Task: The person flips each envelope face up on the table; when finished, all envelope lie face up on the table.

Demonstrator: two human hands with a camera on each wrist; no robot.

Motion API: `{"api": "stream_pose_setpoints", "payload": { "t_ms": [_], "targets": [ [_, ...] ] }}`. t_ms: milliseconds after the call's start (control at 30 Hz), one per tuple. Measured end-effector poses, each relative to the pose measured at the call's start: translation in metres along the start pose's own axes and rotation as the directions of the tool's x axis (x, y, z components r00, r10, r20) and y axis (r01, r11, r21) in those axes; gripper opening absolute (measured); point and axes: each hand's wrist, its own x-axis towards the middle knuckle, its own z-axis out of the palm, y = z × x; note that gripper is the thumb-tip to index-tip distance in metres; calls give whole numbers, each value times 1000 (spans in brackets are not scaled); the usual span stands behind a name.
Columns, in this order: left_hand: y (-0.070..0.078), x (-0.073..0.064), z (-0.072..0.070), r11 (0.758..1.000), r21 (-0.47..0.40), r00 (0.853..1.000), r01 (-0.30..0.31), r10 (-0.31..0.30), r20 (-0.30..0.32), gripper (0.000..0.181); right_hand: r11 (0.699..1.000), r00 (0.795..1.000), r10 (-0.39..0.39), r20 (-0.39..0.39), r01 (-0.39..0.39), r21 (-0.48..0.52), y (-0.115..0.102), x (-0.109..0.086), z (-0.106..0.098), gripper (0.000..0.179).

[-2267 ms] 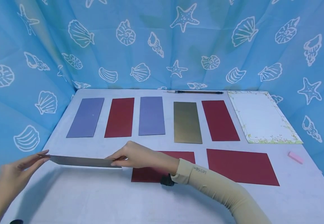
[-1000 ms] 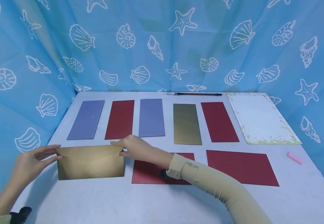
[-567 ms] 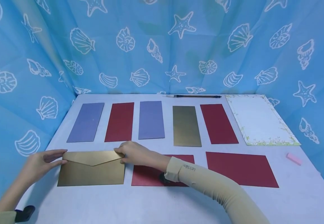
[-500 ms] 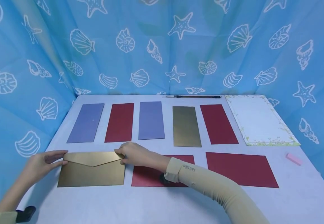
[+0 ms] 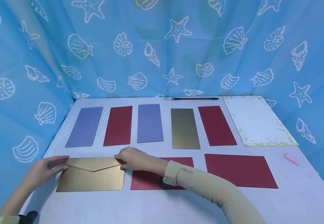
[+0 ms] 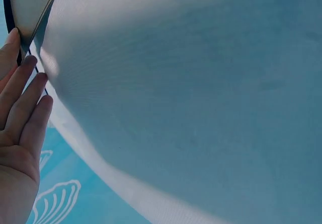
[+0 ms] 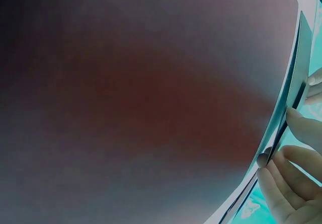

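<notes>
A gold envelope [image 5: 89, 180] lies at the front left of the table in the head view, its pointed flap folded down toward the near side. My left hand [image 5: 42, 171] pinches its top left corner between thumb and fingers. At the top right corner, the thumb and fingers of my right hand [image 5: 135, 158] pinch the edge. The left wrist view shows the flap's tip end of the envelope [image 6: 30, 5] above the fingers of my left hand [image 6: 20, 118]. In the right wrist view the envelope is seen nearly edge-on, gripped by my right hand [image 7: 297, 178].
Behind stand out two purple envelopes [image 5: 84, 127] [image 5: 150, 123], two red envelopes [image 5: 118, 126] [image 5: 217, 126] and another gold envelope [image 5: 185, 128], lying in a row. Two more red envelopes [image 5: 176, 183] [image 5: 240, 171] lie in front, one partly under my right forearm. A brush [image 5: 195, 99], bordered paper [image 5: 258, 119] and pink eraser [image 5: 292, 159] are further off.
Both hands have tipped the gold envelope from nearly edge-on and raised to lying flap-up, its flap coming into view and settling down. The head view has tilted slightly upward.
</notes>
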Motion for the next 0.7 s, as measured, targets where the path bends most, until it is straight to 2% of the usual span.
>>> {"api": "stream_pose_setpoints", "payload": {
  "t_ms": [100,233,467,700],
  "targets": [
    [-1,0,1,1000,12,1000,2,-2,-6,47,1000,1000,-16,-4,16,-17,0,0,1,20],
    [-1,-1,1,1000,24,1000,6,-5,-12,49,999,1000,-23,-12,23,-26,0,0,0,15],
    [-3,0,4,999,48,999,-19,21,-37,48,999,1000,-8,-8,8,-39,-1,0,1,24],
    [-3,-2,7,994,99,997,-48,55,-62,43,1000,1000,-5,4,5,9,-2,-2,1,30]
  ]
}}
